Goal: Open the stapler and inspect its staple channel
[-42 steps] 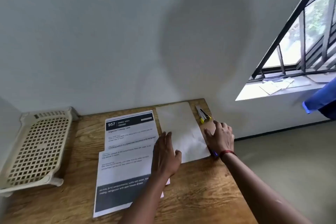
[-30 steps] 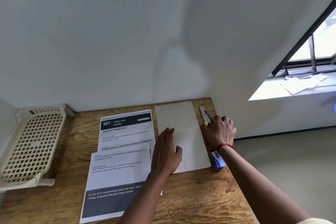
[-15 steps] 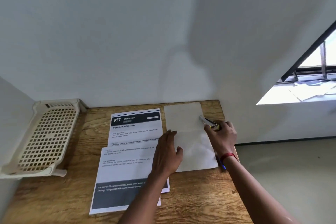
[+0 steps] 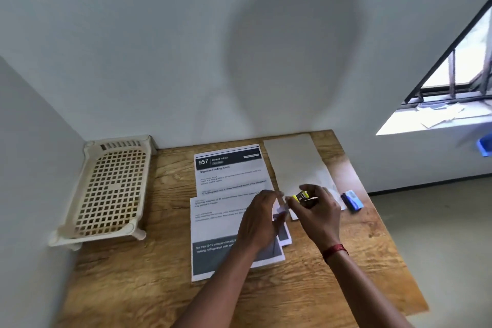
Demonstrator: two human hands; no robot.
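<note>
Wooden table [image 4: 332, 282] in a corner, white walls behind and to the left, window at upper right. Our right hand [image 4: 318, 212] is curled round a small yellow-and-black stapler [image 4: 302, 196], lifted just above the near end of the blank white sheet [image 4: 295, 165]. Our left hand [image 4: 259, 221] sits right beside it, fingers bent and pinching something small and pale at the stapler's end; too blurred to say what. A red band shows on the right wrist. Under the left hand lie two printed sheets [image 4: 226, 194], overlapping, the upper one headed "957 Dining Area". Just right of the blank sheet, near the table edge, a small blue box [image 4: 352, 200]. Far left, against the wall, a cream plastic lattice tray [image 4: 111, 189], well apart from both hands.
</note>
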